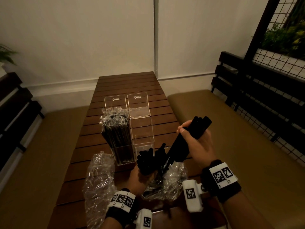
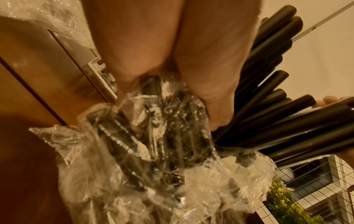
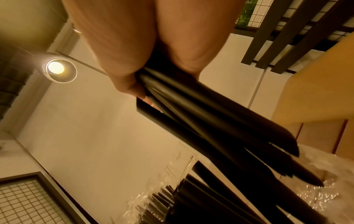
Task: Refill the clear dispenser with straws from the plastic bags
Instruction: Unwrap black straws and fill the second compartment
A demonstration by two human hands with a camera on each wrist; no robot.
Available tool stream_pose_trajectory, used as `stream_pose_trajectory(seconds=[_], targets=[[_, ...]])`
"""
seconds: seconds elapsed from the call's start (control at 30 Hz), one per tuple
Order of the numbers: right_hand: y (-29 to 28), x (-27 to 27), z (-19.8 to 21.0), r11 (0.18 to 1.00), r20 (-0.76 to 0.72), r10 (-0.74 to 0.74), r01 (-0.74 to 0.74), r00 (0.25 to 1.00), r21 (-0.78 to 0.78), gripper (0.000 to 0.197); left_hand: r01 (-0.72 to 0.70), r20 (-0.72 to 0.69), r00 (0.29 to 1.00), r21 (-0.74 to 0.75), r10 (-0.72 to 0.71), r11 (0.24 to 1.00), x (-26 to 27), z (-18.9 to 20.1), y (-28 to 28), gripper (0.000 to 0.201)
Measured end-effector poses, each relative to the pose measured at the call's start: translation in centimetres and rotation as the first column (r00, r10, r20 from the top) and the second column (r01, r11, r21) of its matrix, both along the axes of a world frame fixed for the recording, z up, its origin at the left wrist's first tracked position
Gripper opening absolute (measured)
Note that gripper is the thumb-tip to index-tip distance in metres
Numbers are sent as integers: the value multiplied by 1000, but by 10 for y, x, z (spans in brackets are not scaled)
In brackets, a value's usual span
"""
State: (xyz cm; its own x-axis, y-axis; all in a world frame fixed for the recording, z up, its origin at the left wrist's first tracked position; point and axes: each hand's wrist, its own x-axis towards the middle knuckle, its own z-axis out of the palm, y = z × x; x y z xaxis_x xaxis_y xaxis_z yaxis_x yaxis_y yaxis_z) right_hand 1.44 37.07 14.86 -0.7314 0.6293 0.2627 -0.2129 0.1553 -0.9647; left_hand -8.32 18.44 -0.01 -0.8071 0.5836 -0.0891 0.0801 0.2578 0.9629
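Note:
Two tall clear dispensers stand on the wooden table [image 1: 125, 86], lids tipped back. The left dispenser [image 1: 121, 144] holds thin wrapped black straws; the right dispenser [image 1: 143, 136] looks empty. My right hand [image 1: 196, 138] grips a bundle of thick black straws [image 1: 189, 138] [image 3: 210, 121], pulled up and tilted out of the bag. My left hand [image 1: 140, 177] [image 2: 172, 60] holds the crinkled plastic bag [image 1: 171, 184] [image 2: 153, 144] near its mouth, with more black straws [image 1: 148, 161] [image 2: 268, 106] fanning out of it.
A second crumpled clear plastic bag [image 1: 99, 184] lies on the table at the near left. Padded benches [image 1: 247, 146] flank both sides of the table. A wall stands behind, and a wire grid panel [image 1: 280, 52] with plants at the right.

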Motion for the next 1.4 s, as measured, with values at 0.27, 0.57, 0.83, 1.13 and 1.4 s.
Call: stream_pose_trajectory(seconds=[0.27, 0.57, 0.83, 1.13, 1.4], targets=[[-5, -3, -14, 993, 2, -37, 37, 999, -112, 10, 15, -6, 1000, -35, -15, 999, -1, 0, -1, 36], [-32, -10, -51, 997, 153, 15, -26, 988, 67, 25, 12, -91, 996, -50, -16, 999, 0, 3, 1, 31], [-31, -14, -57, 989, 178, 35, -60, 983, 134, 22, 12, -68, 998, -7, -13, 1000, 2, 4, 2, 36], [-27, -14, -58, 998, 178, 19, -30, 984, 60, 23, 40, -71, 997, -52, -44, 998, 1, 4, 3, 29], [-20, -15, -63, 998, 179, -18, 29, 984, -61, 26, 52, -59, 997, -74, -56, 996, -2, -1, 1, 28]])
